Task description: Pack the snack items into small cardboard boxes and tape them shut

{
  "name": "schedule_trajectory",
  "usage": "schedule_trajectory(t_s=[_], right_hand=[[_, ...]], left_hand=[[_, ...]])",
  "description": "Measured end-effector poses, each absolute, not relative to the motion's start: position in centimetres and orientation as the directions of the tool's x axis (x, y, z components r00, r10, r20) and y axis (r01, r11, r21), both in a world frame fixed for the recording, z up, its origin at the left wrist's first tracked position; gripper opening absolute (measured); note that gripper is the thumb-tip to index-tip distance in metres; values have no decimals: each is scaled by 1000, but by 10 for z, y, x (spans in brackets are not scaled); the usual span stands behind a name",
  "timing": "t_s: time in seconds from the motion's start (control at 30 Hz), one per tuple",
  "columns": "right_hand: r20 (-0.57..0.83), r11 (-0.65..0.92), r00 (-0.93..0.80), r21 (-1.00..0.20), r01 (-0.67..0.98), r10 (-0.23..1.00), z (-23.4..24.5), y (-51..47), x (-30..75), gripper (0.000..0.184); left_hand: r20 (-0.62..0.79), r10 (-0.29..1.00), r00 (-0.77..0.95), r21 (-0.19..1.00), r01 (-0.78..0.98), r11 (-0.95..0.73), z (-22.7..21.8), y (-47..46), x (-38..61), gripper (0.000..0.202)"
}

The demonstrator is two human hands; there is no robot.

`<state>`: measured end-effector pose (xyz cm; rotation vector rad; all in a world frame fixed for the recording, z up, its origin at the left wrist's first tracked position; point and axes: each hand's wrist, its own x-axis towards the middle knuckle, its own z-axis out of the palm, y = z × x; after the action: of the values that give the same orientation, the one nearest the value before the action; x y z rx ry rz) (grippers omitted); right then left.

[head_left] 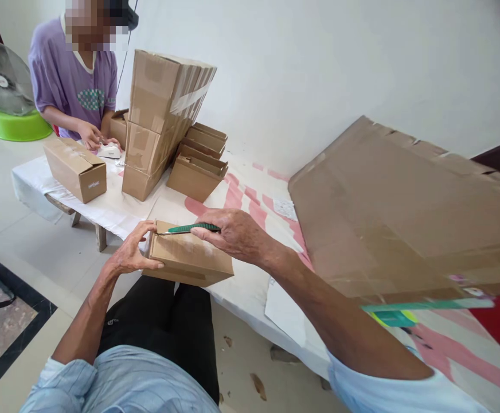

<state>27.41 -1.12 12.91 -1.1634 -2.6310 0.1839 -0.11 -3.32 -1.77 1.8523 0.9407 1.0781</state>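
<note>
Probably this carton [190, 261] is light and rather stiff, but its walls could dent and its tape may be slippery; best is holding 2 firm corners. It lies on the near side of the tall box stack [149, 106]. The left hand [130, 252] clasps its end closest to the stack; the right hand [235, 234], closed around a green-handled tool [185, 228], is above it.

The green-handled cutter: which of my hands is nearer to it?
Right. The right hand grips the cutter; the left hand holds the box at one end, near the cutter's tip.
</note>
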Motion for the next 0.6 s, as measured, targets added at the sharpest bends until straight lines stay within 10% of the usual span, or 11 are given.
schedule_trajectory(t_s=[0.6], right_hand=[[104, 664, -657, -185, 725, 747, 140, -2, 302, 39]], left_hand=[[331, 864, 380, 878, 210, -429, -21, -26, -4, 81]])
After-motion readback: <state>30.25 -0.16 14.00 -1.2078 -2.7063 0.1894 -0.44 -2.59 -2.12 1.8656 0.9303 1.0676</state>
